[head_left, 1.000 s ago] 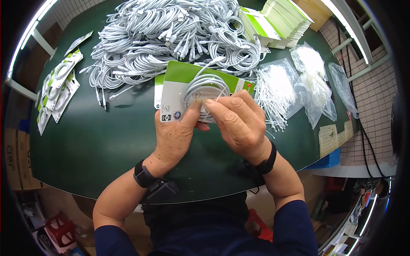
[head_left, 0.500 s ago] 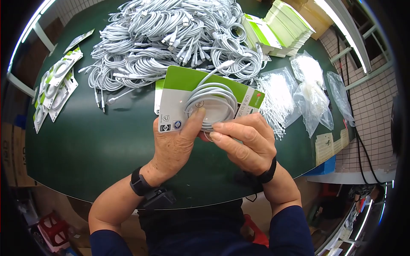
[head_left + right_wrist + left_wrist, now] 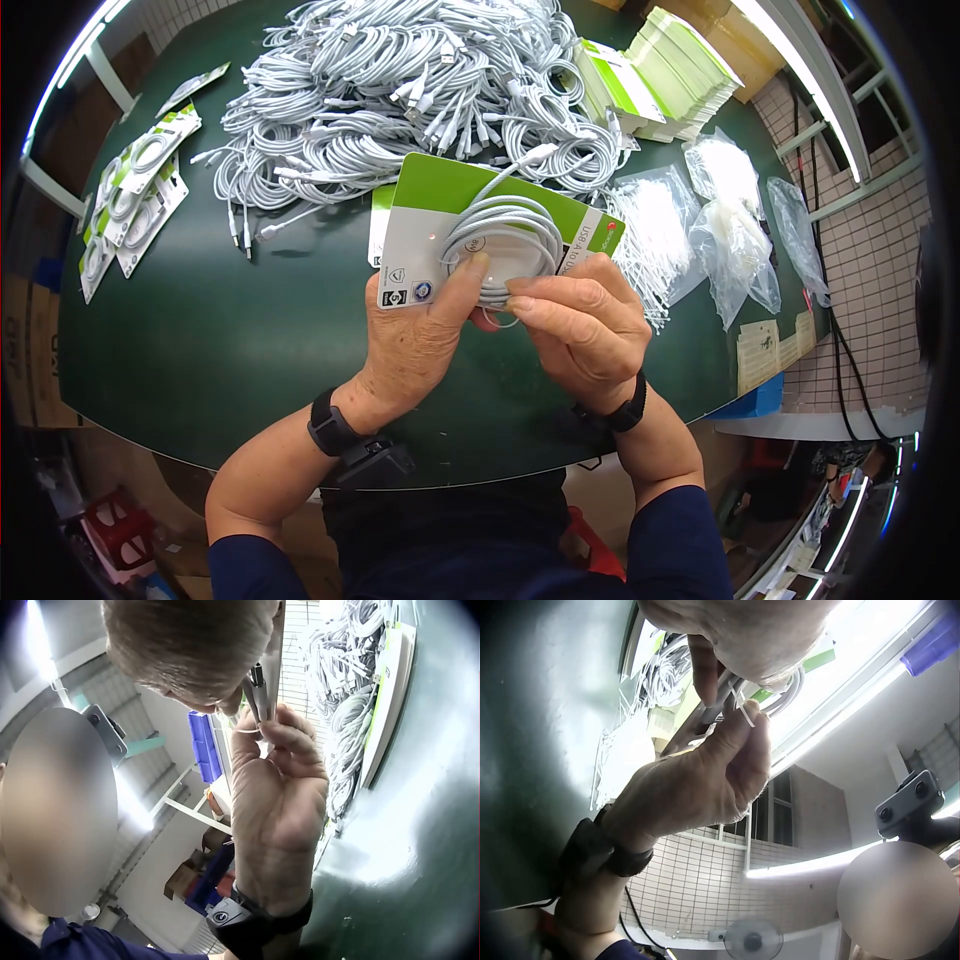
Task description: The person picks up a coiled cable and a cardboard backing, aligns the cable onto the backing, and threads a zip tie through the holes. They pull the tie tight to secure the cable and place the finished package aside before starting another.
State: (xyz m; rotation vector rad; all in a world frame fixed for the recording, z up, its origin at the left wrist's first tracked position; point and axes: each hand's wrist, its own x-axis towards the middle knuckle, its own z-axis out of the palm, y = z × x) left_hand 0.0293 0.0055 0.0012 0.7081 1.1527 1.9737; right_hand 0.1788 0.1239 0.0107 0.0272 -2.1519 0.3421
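My left hand (image 3: 412, 345) grips a green and white retail card (image 3: 425, 185), thumb pressing a coiled grey-white cable (image 3: 505, 212) against its front. The card is tilted and reads "USB-A to". One cable plug (image 3: 540, 153) sticks up past the top edge. At the coil's lower edge, my right hand (image 3: 590, 335) pinches a thin white cable tie (image 3: 745, 712) between thumb and fingertips. A small loop of it hangs just under the card. The fingers of my left hand behind the card are mostly hidden.
A large heap of coiled cables (image 3: 400, 90) lies beyond the hands on the green table (image 3: 220, 330). Finished cable cards (image 3: 135, 190) lie at left. Stacked cards (image 3: 680, 75) stand back right, near loose white ties (image 3: 645, 235) and clear plastic bags (image 3: 735, 230).
My right hand has moved from the coil's middle, beside the left thumb, down and right to its lower edge. More of the card's printed right end now shows.
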